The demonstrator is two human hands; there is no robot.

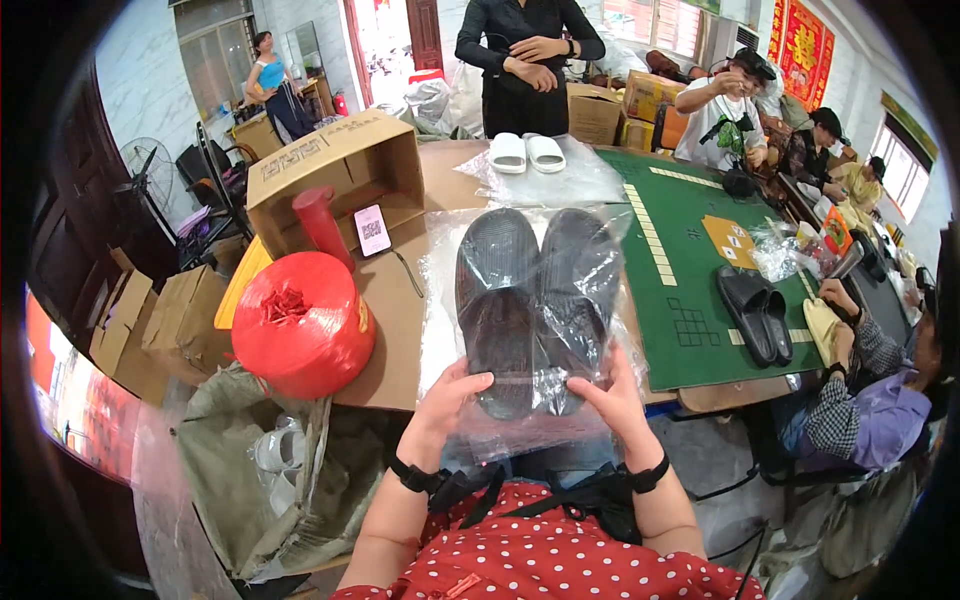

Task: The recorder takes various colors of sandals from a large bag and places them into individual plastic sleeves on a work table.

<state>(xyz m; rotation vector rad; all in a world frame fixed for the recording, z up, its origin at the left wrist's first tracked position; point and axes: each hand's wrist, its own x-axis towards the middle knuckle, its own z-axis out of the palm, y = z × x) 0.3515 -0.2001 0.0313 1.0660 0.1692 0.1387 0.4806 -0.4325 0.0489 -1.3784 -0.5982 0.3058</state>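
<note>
Left hand [447, 395] and right hand [612, 398] grip the clear plastic bag of dark grey rubber slippers [533, 305] between them, beside a red twine spool [303, 322] and an open brown cardboard box [335, 170].

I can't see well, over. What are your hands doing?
Both hands gripping bagged black slippers. Bag held above table. Red twine spool beside, clear.

Clear plastic bag [535, 330] centre; open brown carton [335, 165] upper left.

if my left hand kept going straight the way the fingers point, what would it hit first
The left hand points up and right, already against the clear bag of dark slippers. Going straight on, it would press into the left slipper through the plastic first, though depth is hard to judge.
</note>
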